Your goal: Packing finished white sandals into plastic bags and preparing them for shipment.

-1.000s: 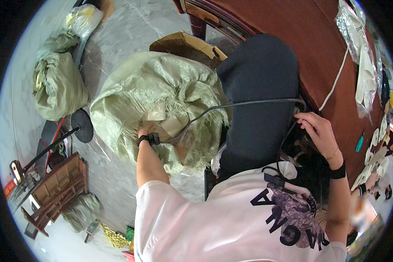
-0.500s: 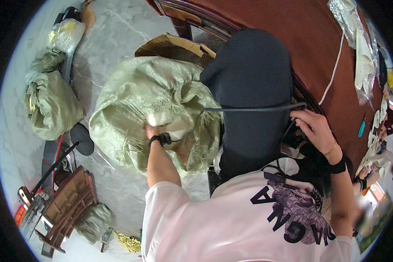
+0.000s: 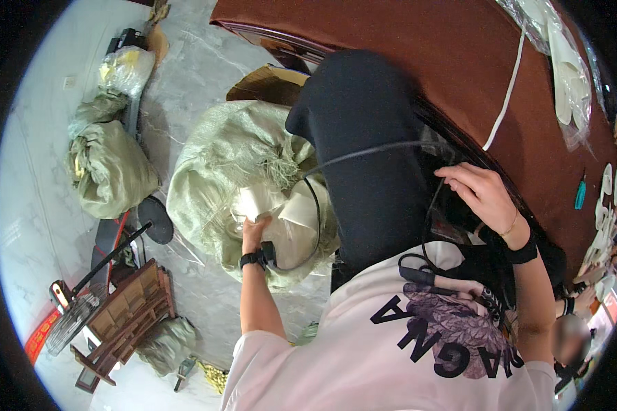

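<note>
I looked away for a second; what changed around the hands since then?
The left hand has gone deeper into the open green woven sack and now touches the pale packets inside. The right hand stays at the black cable by the black chair back.

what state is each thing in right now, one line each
large woven sack: mouth open, slumped on the floor, pale sheets inside
left hand: reaching into the sack, fingers closed on a pale sheet
right hand: fingers curled on a black cable at the table edge
smaller green sack: bunched shut, lying on the floor
wooden table: white cord and clear bags on top
wooden rack: tipped over on the floor
</note>
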Tool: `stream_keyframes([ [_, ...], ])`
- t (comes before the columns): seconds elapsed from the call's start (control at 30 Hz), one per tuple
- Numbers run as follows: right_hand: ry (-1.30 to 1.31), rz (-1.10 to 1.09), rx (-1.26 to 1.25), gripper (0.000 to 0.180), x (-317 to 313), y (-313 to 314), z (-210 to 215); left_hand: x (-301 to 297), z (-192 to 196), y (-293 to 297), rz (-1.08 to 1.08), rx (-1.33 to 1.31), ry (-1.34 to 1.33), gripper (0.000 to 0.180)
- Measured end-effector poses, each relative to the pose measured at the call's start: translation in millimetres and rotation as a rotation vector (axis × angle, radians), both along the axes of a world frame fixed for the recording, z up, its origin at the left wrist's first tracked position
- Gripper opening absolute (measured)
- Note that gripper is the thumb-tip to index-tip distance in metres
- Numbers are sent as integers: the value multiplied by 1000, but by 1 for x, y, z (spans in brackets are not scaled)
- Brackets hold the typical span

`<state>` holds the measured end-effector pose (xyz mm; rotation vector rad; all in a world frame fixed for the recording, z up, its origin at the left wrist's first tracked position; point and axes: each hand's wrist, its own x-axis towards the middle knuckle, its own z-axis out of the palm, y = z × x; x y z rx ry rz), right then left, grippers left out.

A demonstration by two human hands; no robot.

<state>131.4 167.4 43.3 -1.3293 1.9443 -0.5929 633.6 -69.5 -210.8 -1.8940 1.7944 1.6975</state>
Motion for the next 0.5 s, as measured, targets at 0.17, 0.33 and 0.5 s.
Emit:
stream_keyframes([
  [0.17,-11,-30,-34,21,-10,32,7,-80,167,22,426,175,233,31],
  [0.33,-93,-105,-183,19,-23,67,3,-81,270,38,596,7,397,48],
  [0.5,-123,-190,-266,18,-34,108,1,-93,371,43,534,-284,524,55],
])
